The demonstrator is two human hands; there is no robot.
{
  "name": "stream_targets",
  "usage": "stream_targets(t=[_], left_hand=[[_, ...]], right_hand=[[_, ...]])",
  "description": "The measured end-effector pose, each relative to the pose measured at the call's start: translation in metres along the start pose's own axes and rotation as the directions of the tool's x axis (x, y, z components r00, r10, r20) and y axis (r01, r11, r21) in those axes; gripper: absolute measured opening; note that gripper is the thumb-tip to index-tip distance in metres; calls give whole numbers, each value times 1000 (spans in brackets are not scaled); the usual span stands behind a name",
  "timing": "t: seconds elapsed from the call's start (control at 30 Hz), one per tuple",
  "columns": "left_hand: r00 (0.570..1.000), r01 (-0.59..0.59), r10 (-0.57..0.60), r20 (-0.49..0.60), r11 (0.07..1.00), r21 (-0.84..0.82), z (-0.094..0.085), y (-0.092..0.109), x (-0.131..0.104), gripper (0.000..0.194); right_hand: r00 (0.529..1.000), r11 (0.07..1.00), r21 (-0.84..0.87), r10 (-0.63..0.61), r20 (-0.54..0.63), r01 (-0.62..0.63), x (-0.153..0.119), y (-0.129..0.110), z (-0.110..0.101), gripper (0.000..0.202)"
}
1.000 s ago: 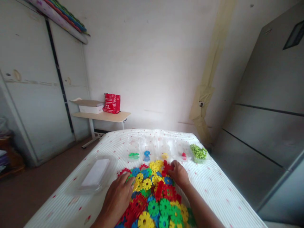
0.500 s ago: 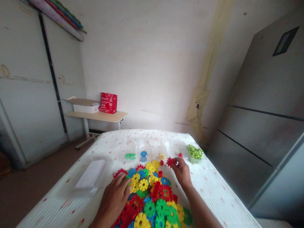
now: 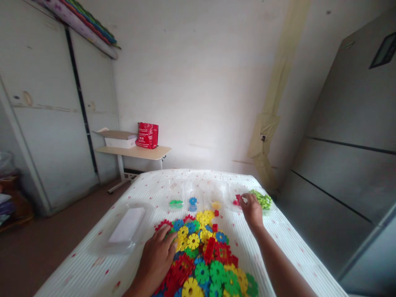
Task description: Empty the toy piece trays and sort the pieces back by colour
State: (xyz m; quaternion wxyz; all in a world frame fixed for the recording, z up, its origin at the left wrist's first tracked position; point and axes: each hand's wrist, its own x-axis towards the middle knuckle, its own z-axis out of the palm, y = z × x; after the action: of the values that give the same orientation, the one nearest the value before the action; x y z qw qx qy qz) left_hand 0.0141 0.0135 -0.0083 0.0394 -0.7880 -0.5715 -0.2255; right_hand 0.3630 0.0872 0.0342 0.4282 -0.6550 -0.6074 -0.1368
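Observation:
My right hand [image 3: 253, 209] pinches a red notched plastic piece [image 3: 238, 198] at the clear container on the right of a row. A red piece shows just below its fingertips, partly hidden. My left hand [image 3: 157, 252] lies with fingers stretched along the left edge of a heap of notched pieces in yellow, green, blue and red. In the heap are yellow flower-shaped discs [image 3: 193, 241], green discs [image 3: 217, 270] and red square pieces [image 3: 222, 251]. Other clear containers hold a green piece [image 3: 176, 203], a blue piece [image 3: 193, 201] and yellow pieces [image 3: 215, 205].
Light green small pieces [image 3: 261, 199] fill a clear tub beyond my right hand. A clear plastic tray [image 3: 144, 218] with a white slab [image 3: 127, 225] lies at the left of the striped tablecloth [image 3: 83, 264]. A grey refrigerator [image 3: 346, 165] stands at the right.
My right hand has carried the red piece from beside the heap rightward and away from me to the right-hand container. My left hand stays at the heap; the view has shifted slightly.

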Motion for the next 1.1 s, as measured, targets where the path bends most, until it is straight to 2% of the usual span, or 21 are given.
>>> stream_targets(t=[0.2, 0.33, 0.53, 0.67, 0.77, 0.93, 1.1], left_hand=[[1000, 0, 0, -7, 1000, -5, 2, 0, 0, 32], [1000, 10, -10, -1, 1000, -8, 0, 1, -1, 31], [1000, 7, -8, -8, 1000, -22, -2, 2, -2, 32], [1000, 26, -26, 0, 999, -48, -1, 3, -2, 31], [999, 48, -48, 2, 995, -83, -4, 3, -1, 30], [999, 32, -37, -25, 984, -178, -17, 5, 4, 30], [999, 12, -1, 47, 970, -243, -26, 23, 12, 32]], right_hand=[[1000, 1000, 25, -17, -8, 17, -5, 8, -2, 23], [997, 997, 43, -71, 7, 71, -8, 3, -5, 22], [979, 981, 107, -171, 110, 159, -49, -3, -4, 20], [968, 993, 26, -118, 222, 115, -68, 1, 0, 27], [951, 988, -8, -144, 274, 152, -71, 0, 3, 29], [929, 972, 37, -231, 289, 231, -70, -6, 4, 24], [907, 961, 2, -261, 331, 276, -72, -4, 8, 25]])
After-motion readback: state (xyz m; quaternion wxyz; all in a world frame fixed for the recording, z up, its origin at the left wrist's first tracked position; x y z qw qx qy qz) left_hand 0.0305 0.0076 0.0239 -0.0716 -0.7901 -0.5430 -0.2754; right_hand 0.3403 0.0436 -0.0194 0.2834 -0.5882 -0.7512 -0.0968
